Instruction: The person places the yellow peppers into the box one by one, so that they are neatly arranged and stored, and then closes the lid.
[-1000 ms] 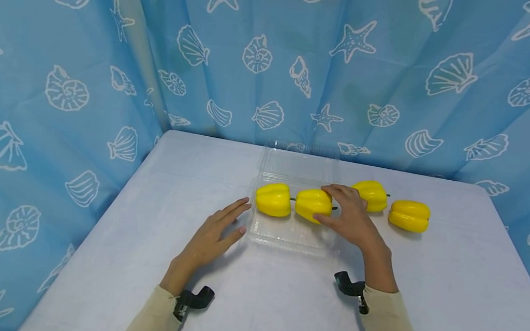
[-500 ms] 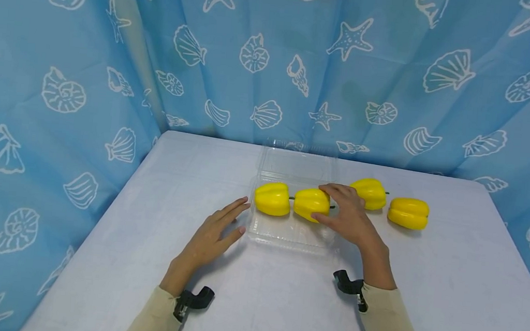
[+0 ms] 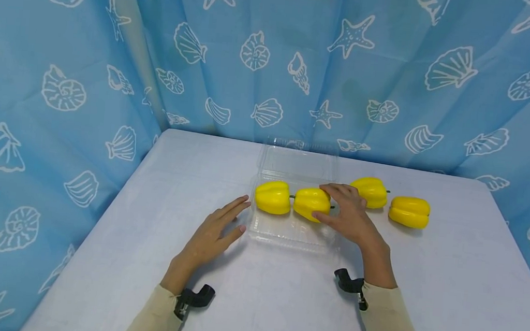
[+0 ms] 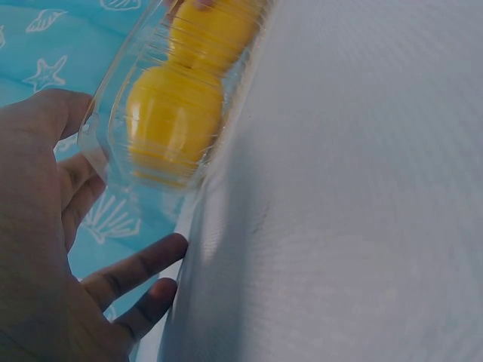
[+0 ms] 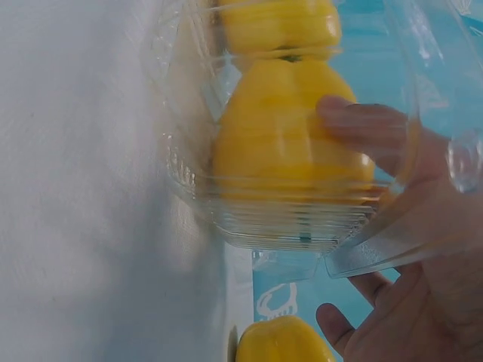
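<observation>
Two yellow bell peppers lie side by side in a clear plastic clamshell box, stems to the right. My right hand reaches over the box's right wall and grips the right-hand bell pepper between thumb and fingers. In the right wrist view, the thumb presses on that bell pepper inside the box. The left-hand bell pepper is not held. Beside the box's left wall, my left hand has its fingers spread; in the left wrist view a fingertip is at the box's corner.
Behind the box its clear lid lies folded open. Two more yellow bell peppers, a nearer-box one and a far-right one, lie on the white table. A blue shell-patterned curtain hangs along the back and left.
</observation>
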Available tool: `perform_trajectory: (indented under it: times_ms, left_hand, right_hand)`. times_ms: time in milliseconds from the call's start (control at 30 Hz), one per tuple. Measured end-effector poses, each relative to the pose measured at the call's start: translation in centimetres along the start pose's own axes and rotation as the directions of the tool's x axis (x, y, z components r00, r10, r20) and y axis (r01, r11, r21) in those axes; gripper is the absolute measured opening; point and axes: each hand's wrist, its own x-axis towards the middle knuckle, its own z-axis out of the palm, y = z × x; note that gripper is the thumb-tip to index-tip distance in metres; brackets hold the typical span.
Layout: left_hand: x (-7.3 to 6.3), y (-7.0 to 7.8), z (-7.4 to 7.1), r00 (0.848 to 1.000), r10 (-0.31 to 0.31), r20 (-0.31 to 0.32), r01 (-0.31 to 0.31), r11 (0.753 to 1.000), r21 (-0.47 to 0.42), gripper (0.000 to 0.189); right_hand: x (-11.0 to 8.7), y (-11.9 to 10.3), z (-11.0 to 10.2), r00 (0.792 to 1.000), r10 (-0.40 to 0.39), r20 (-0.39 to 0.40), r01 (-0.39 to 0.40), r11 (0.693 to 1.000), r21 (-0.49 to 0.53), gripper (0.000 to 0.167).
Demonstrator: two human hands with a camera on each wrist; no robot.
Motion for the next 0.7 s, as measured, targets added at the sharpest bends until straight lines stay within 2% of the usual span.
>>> perform_trajectory:
  times_ms: [500,700]
  left_hand:
    - [0.1,0.2,0.0,1.0,-0.004,-0.006,0.004,1.0,0.006,0.059]
    - [0.1,0.3,0.0,1.0,-0.009,-0.004,0.009,1.0,0.008,0.058]
  right_hand:
    - [-0.1,0.1,-0.3,1.0,-0.023,0.006,0.023,1.0,0.015,0.082]
    - [-0.4,-0.1,-1.1,1.0,-0.022,-0.011,0.022,1.0,0.018,0.083]
